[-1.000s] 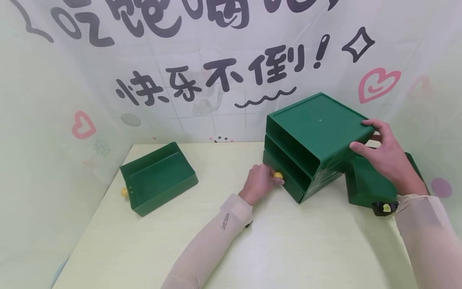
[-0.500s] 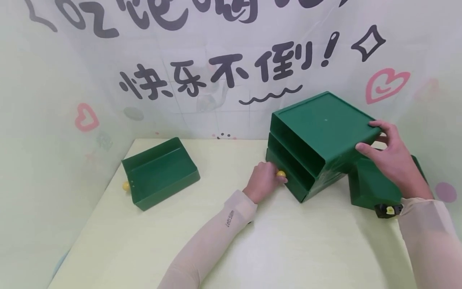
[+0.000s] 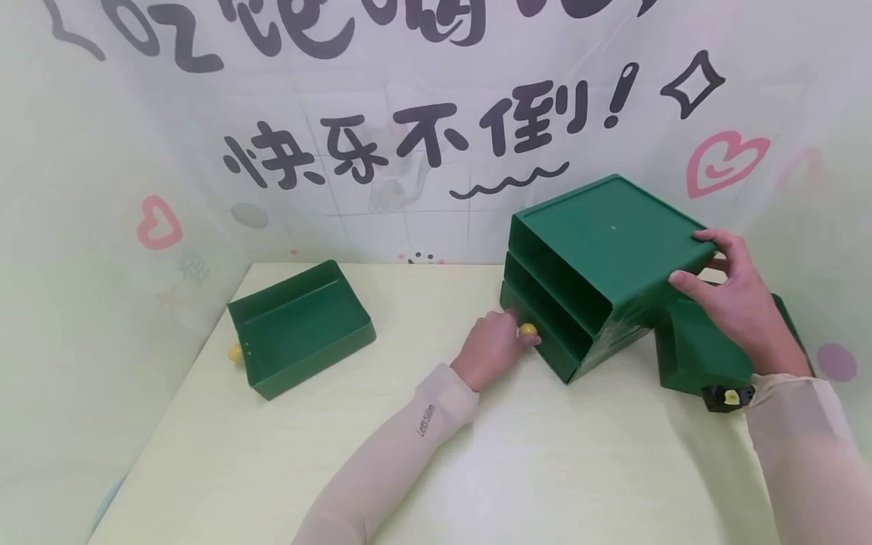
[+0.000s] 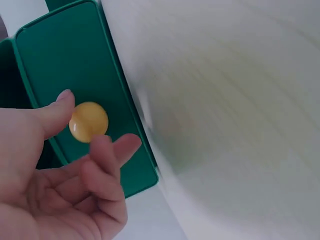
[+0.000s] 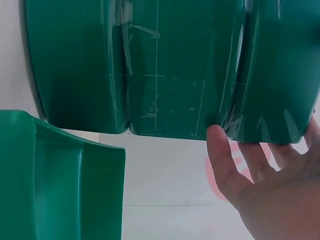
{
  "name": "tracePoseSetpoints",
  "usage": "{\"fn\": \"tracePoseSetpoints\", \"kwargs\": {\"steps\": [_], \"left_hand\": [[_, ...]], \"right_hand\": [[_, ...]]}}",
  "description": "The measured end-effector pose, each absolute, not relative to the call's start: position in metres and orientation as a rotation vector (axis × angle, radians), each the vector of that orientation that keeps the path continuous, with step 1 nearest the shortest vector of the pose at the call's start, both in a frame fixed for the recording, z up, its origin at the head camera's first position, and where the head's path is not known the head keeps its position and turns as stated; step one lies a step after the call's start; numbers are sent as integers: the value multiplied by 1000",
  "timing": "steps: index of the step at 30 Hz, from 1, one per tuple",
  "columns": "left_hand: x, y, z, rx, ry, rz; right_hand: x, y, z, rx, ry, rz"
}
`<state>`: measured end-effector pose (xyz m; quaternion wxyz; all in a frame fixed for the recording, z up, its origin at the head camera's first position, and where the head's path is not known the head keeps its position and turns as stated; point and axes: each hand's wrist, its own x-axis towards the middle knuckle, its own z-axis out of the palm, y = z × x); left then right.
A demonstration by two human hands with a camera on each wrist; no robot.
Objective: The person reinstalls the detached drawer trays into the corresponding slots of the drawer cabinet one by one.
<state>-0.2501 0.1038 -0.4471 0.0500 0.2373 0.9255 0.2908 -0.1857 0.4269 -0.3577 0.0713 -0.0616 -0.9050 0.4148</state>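
A green plastic drawer cabinet [image 3: 613, 235] stands tilted to the view at the right of the table. Its two upper slots gape without drawers, while the bottom drawer [image 4: 60, 55] sits in its slot. My left hand [image 3: 489, 347] is at that drawer's front, thumb and fingers pinching the round yellow knob [image 4: 89, 122]. My right hand [image 3: 741, 303] holds the cabinet at its rear right corner. In the right wrist view, the thumb presses the side wall [image 5: 170, 95], and the other fingers reach behind the back edge.
A pulled-out green drawer [image 3: 300, 325] lies on the table [image 3: 436, 469] at the left, its yellow knob [image 3: 235, 353] facing left. Another green drawer [image 3: 705, 352] lies right of the cabinet, partly behind my right arm. A printed cloth [image 3: 381, 235] hangs close behind.
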Motion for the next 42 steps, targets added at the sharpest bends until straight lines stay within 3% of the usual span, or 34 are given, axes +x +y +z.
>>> {"fn": "tracePoseSetpoints", "kwargs": {"steps": [8,27,42], "left_hand": [[-248,69,-424,615,2838,975],[-219,-71,-377,272,3041,1167],[-211,-167,-371,-53,3208,1264]], "right_hand": [[-182,428,-359,-183,-2693,1255],[-180,428,-363,-126,-2679,1341],[-187,428,-359,-103,-2659,1340]]}}
